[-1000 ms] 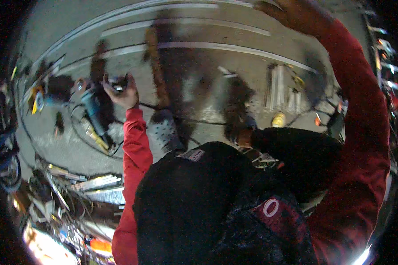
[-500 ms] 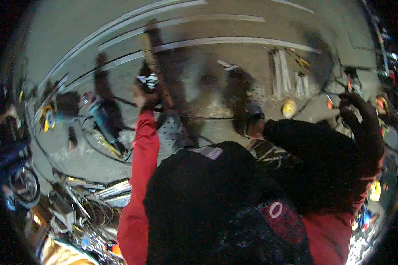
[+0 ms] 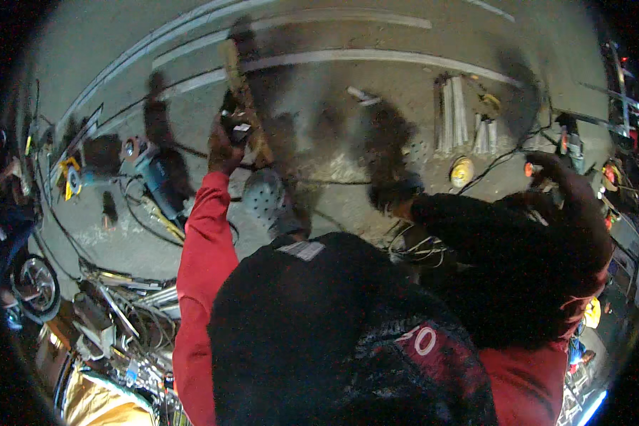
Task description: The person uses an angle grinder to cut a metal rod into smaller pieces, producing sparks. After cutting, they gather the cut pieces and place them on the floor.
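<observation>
My left hand, at the end of a red sleeve, is closed round a small dark object with a pale shiny patch. Its kind is too dim to tell. Right beside that hand a long wooden strip lies on the floor, its near end close to a grey clog with holes on my left foot. My right hand is over at the far right, its fingers bent and apart, with nothing seen in them. Near its fingertips is a small orange thing.
A teal power tool with a cable lies left of my left arm. Long pale metal bars cross the floor ahead; shorter bars and a yellow round object are right of centre. Scrap metal and a wheel are at lower left.
My left hand has shifted slightly left with the dark object still in it, tilted differently. The right hand has lowered a little and its fingers have moved left.
</observation>
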Tool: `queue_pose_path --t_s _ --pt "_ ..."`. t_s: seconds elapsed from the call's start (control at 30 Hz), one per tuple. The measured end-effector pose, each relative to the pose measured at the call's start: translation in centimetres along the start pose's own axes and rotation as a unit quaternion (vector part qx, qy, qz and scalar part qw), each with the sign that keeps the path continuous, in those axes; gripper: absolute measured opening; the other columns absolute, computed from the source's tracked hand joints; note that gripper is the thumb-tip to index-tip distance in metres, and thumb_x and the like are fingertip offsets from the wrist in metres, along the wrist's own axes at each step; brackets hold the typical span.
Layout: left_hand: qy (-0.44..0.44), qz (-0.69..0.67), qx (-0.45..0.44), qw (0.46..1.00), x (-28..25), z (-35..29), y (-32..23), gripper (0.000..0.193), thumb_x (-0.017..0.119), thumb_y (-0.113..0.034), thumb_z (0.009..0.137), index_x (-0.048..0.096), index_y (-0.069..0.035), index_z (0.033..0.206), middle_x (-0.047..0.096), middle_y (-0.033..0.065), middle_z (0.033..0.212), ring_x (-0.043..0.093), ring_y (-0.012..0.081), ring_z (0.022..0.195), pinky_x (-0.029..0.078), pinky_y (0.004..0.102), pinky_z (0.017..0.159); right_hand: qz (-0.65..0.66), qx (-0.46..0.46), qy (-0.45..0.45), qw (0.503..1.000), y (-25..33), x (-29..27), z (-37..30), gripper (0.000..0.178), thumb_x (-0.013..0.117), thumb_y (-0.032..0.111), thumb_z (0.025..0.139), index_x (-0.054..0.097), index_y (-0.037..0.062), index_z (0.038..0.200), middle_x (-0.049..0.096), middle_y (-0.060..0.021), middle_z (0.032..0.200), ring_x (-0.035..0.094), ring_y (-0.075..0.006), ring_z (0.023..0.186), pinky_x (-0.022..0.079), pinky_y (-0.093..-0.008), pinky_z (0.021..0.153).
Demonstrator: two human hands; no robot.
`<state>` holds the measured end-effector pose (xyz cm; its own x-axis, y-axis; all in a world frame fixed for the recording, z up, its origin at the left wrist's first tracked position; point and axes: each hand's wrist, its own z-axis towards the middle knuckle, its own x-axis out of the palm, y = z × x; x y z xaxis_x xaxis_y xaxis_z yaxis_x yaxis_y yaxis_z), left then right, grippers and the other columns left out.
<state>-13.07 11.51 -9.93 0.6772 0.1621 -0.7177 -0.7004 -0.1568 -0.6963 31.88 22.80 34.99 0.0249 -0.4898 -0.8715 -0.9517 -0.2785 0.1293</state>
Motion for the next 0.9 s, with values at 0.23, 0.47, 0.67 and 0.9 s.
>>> queue_pose_path --t_s 0.23,0.47,0.67,0.9 --pt "-0.175 -0.341 -0.157 0.910 -0.9 -1.2 0.0 0.054 0.073 -0.007 0.073 0.046 -0.004 0.120 0.062 0.0078 0.100 0.061 0.0208 0.083 0.050 0.0336 0.076 0.017 -0.057 0.025 0.998 -0.1 0.2 -2.8 0.039 0.067 0.011 0.080 0.053 0.0067 0.117 0.063 -0.0138 0.085 0.060 -0.0327 0.083 0.046 -0.0380 0.072" --pt "-0.437 -0.351 0.001 0.828 -0.7 -0.9 1.5 0.062 0.074 0.002 0.074 0.043 -0.005 0.128 0.052 0.0072 0.117 0.052 0.0186 0.097 0.048 0.0316 0.083 0.058 0.027 0.051 0.997 -2.4 0.2 -2.4 0.038 0.062 0.025 0.088 0.052 0.0061 0.120 0.064 -0.0180 0.092 0.063 -0.0302 0.086 0.048 -0.0395 0.075" --pt "-0.458 -0.234 -0.013 0.858 1.5 -0.1 0.1 0.073 0.076 0.002 0.072 0.037 -0.005 0.134 0.049 0.0151 0.121 0.055 0.0225 0.100 0.050 0.0344 0.083 0.041 0.076 0.052 0.995 -2.0 0.1 -1.1 0.039 0.062 0.028 0.089 0.052 0.0070 0.120 0.064 -0.0156 0.091 0.062 -0.0263 0.085 0.048 -0.0379 0.076" --pt "-0.347 -0.141 -0.036 0.927 3.2 0.6 3.0 0.067 0.074 -0.009 0.071 0.043 -0.006 0.130 0.063 0.0153 0.107 0.063 0.0217 0.093 0.052 0.0349 0.079 0.037 0.046 0.022 0.998 -0.3 -0.1 -1.2 0.038 0.062 0.027 0.088 0.052 0.0083 0.120 0.063 -0.0133 0.088 0.061 -0.0225 0.079 0.047 -0.0356 0.071"
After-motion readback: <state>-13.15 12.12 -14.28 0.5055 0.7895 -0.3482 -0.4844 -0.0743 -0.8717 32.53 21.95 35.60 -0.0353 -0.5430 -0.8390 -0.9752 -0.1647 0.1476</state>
